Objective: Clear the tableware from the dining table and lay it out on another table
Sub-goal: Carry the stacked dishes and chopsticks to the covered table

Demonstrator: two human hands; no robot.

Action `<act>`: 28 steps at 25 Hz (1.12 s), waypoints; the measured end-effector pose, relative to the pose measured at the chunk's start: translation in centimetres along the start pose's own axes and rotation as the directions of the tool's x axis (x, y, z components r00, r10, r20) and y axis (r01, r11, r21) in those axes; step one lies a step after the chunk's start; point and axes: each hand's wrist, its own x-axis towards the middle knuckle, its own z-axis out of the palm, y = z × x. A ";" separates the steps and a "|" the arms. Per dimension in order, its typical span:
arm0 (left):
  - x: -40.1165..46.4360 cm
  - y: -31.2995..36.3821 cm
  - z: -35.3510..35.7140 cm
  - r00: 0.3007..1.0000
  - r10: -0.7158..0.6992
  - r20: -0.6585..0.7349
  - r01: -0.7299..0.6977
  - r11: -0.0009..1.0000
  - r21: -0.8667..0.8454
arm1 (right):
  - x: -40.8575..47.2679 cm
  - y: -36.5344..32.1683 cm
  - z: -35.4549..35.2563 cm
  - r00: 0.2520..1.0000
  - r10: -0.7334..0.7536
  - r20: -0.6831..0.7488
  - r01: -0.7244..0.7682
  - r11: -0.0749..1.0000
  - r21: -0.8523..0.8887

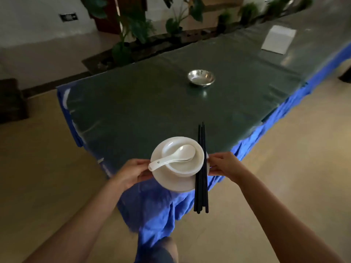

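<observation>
I carry a stack of white tableware in front of me, above the near corner of a long table (142,103). The stack is a white plate (169,182) with white bowls (182,168) on it and white spoons (171,157) nested in the top bowl. Several black chopsticks (201,168) lie across the plate's right side, their ends jutting toward me. My left hand (132,172) grips the plate's left rim. On the right rim sits my right hand (225,165), beside the chopsticks. A small steel bowl (201,77) stands alone on the table.
The table has a dark glossy cover over a blue cloth (161,209) that hangs to the floor. A white sheet of paper (278,38) lies at its far right. Potted plants (136,29) line the far side. A dark box (11,100) stands on the floor at left.
</observation>
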 end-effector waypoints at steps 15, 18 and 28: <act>17.4 6.0 5.3 0.939 -0.121 -0.321 0.070 0.983 -0.167 | 27.4 -8.4 -6.0 0.933 0.103 0.345 -0.047 0.985 -0.167; 20.6 5.1 5.7 0.904 -0.148 -0.401 0.071 0.977 -0.201 | 32.6 -8.2 -5.7 0.892 0.128 0.434 -0.042 0.979 -0.201; 25.9 2.6 7.7 0.820 -0.234 -0.522 0.123 0.963 -0.240 | 42.2 -5.8 -5.5 0.775 0.249 0.581 -0.035 0.935 -0.353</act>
